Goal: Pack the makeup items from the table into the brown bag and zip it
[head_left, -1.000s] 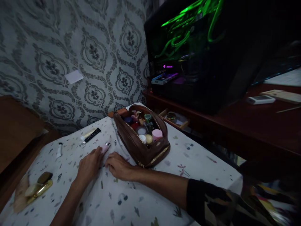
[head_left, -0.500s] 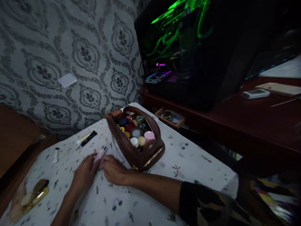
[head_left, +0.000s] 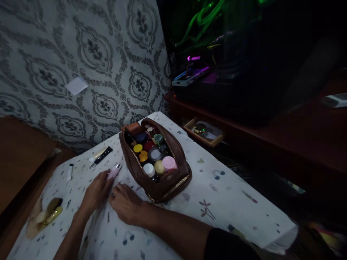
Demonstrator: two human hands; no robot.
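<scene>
Right hand (head_left: 126, 202) has slid back off the one pink tube (head_left: 114, 170) and lies flat on the desk (head_left: 217, 195), fingers loosely apart. Left hand (head_left: 94, 193) fingers rest on the tube's near end; whether they pinch it I cannot tell. That tube lies just beside the one brown pouch (head_left: 165, 182), at its 9 o'clock.

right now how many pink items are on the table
2: a pink tube by the left hand, and a pink lid in the brown bag. More may be hidden inside.
</scene>
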